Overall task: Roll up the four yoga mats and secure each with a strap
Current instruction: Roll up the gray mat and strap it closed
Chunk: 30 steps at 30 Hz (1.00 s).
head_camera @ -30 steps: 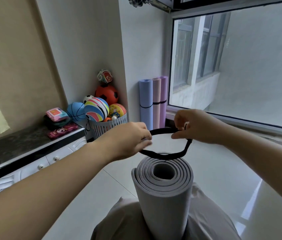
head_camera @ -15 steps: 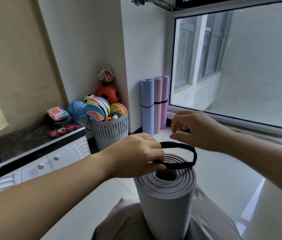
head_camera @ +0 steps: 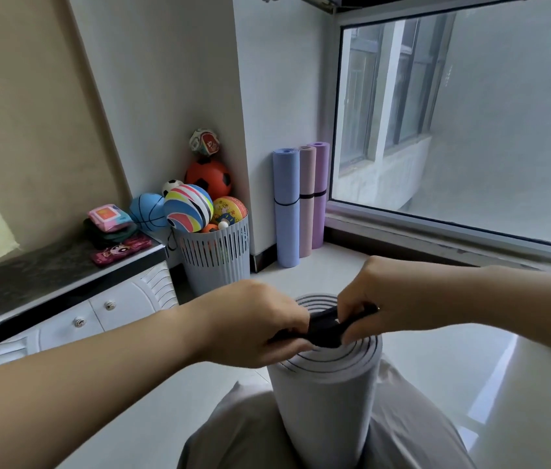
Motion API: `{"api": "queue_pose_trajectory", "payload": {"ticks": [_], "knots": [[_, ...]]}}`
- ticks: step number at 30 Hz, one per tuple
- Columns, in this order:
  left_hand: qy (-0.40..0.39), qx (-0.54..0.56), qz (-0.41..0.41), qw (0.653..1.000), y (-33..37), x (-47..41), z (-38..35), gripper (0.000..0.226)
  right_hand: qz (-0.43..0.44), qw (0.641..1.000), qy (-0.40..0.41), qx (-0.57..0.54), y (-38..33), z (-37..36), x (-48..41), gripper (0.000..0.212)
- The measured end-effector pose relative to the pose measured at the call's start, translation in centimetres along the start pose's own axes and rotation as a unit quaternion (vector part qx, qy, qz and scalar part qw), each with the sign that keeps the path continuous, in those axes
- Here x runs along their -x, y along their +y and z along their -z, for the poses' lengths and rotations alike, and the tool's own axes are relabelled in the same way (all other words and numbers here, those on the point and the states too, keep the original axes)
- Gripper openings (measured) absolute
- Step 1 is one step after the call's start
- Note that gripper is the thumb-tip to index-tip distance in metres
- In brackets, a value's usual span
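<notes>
Our left hand [head_camera: 260, 328] and right hand [head_camera: 385, 299] each pinch the black strap [head_camera: 326, 328] with curled fingers. They hold it bunched across the top end of the grey mat [head_camera: 325, 394], which stands rolled and upright just beneath both hands, propped between our legs [head_camera: 233, 434]. The strap is not yet around the roll.

Well beyond the hands, by the window [head_camera: 453, 113], the blue mat [head_camera: 286, 211], pink mat [head_camera: 307, 204] and purple mat [head_camera: 319, 194] stand rolled side by side, each with a dark band round its middle. We judge three of the four finished. What is left is working this strap down over the grey roll.
</notes>
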<state>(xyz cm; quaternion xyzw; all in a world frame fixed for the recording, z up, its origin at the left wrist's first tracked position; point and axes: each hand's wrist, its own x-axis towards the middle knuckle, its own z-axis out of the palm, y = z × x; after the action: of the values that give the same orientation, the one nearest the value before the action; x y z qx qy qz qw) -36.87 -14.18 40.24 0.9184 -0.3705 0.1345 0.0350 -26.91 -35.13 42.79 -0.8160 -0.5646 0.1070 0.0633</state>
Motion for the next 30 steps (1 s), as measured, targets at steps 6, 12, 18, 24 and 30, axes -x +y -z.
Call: {"api": "queue_pose_trajectory", "payload": {"ticks": [6, 12, 18, 24, 30], "knots": [[-0.023, -0.062, -0.145, 0.987, 3.0, -0.9, 0.8, 0.028, 0.061, 0.985, -0.056, 0.150, -0.9, 1.0, 0.5, 0.021], [-0.183, -0.106, -0.020, 0.977, 2.4, -0.2, 2.2, 0.017, 0.234, 0.939, 0.016, 0.252, -0.5, -0.5, 1.8, 0.025], [-0.317, 0.034, 0.283, 0.904, 0.8, -0.4, 3.4, 0.034, 0.391, 0.875, 0.062, 0.277, -5.4, -2.9, 3.8, 0.017], [-0.345, -0.003, 0.254, 0.904, 2.8, -0.8, 3.3, 0.033, 0.377, 0.889, -0.036, 0.259, -7.9, -2.9, 5.4, 0.013], [-0.358, -0.088, 0.250, 0.895, 6.4, -0.1, 3.9, 0.065, 0.177, 0.928, -0.122, 0.303, -8.4, -1.0, 6.5, 0.029]]}}
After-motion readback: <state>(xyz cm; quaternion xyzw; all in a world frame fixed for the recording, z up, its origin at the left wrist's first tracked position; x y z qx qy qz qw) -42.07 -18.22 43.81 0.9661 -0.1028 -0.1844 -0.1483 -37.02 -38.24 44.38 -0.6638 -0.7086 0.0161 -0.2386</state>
